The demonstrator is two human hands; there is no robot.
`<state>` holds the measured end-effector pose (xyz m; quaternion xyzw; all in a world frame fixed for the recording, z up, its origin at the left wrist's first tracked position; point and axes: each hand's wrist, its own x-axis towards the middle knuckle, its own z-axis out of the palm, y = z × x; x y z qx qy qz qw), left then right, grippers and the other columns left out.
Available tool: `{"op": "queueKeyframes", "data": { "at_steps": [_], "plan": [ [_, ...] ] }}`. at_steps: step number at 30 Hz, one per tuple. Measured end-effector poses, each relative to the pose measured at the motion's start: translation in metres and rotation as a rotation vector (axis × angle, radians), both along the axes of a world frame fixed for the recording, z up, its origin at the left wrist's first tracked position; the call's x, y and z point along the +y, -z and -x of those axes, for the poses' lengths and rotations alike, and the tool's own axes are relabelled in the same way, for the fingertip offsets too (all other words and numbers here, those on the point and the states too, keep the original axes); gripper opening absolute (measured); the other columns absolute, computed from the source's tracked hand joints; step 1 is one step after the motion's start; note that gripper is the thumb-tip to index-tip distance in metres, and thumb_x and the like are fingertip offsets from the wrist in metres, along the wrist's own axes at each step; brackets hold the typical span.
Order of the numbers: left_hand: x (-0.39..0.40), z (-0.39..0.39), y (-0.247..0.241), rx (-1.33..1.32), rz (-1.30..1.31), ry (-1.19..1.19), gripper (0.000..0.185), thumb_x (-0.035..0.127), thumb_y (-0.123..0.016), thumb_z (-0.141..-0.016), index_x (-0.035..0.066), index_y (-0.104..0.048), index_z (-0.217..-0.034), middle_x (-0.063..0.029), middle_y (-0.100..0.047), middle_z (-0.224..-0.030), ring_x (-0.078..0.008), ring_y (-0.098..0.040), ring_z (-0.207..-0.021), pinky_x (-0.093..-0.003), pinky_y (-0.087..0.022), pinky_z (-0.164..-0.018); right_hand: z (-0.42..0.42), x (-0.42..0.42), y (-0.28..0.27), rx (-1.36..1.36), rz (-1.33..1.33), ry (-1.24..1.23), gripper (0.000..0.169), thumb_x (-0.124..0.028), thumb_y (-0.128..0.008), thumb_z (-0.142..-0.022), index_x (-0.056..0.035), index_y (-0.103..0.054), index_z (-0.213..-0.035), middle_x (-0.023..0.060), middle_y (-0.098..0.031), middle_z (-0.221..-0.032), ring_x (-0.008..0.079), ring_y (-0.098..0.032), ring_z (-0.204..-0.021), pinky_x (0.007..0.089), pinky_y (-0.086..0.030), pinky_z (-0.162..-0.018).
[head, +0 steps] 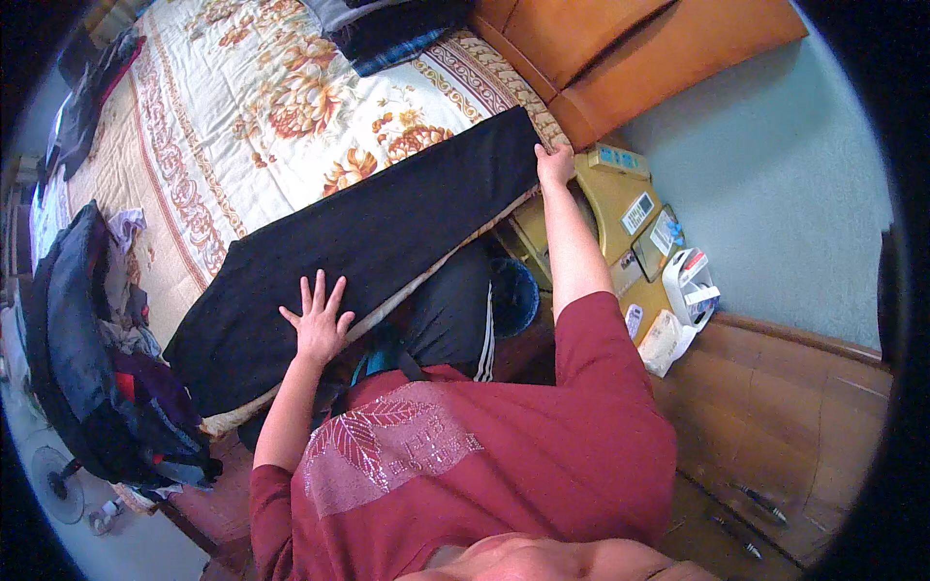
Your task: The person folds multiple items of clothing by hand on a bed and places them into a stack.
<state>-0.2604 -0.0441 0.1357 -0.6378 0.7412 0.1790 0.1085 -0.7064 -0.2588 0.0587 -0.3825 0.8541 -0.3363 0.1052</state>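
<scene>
Black trousers, folded lengthwise, lie along the near edge of the bed, with the wide end at the left and a narrow leg end at the upper right. My left hand rests flat on the cloth, fingers spread, close to its near edge. At the narrow end, my right hand pinches the corner, thumb on top; its other fingers are mostly hidden. Beneath the trousers is a floral bedspread in cream, brown and orange.
Dark clothes are heaped at the left, and folded garments lie on the far bed. An orange-brown headboard stands upper right. Beside it, a yellowish bedside table bears a white container and a remote. A blue bin stands below.
</scene>
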Motion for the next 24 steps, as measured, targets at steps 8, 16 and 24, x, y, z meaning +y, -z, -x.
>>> {"op": "queueKeyframes", "data": {
  "at_steps": [8,16,24],
  "plan": [
    [-0.074,0.0,0.012,-0.039,0.17,-0.096,0.058,0.036,-0.049,-0.086,0.029,-0.025,-0.138,-0.0056,-0.01,-0.147,-0.0311,-0.008,-0.135,-0.0731,-0.013,-0.09,-0.017,-0.048,-0.038,0.215,-0.015,-0.408,0.03,-0.029,-0.064,-0.076,-0.0052,-0.062,-0.094,0.0158,-0.061,-0.093,0.0313,-0.057,-0.091,0.0413,-0.045,-0.077],
    [-0.111,-0.015,0.026,-0.066,0.107,-0.173,0.059,0.036,-0.046,-0.088,0.029,-0.018,-0.14,-0.0026,-0.005,-0.148,-0.0295,-0.005,-0.135,-0.074,-0.012,-0.09,-0.004,-0.076,-0.022,-0.041,-0.012,-0.417,0.034,-0.027,-0.064,-0.076,0.0017,-0.061,-0.095,0.0203,-0.062,-0.091,0.0324,-0.06,-0.088,0.0394,-0.045,-0.079],
    [-0.093,0.053,0.011,0.083,0.233,0.023,0.069,0.034,-0.062,-0.076,0.024,-0.029,-0.136,-0.0063,-0.013,-0.146,-0.0294,-0.007,-0.135,-0.0717,-0.009,-0.092,-0.019,-0.052,-0.025,0.264,-0.302,-0.431,0.059,-0.045,-0.05,-0.084,0.0013,-0.038,-0.12,0.0245,-0.058,-0.102,0.0386,-0.054,-0.099,0.0457,-0.043,-0.082]
  ]
}}
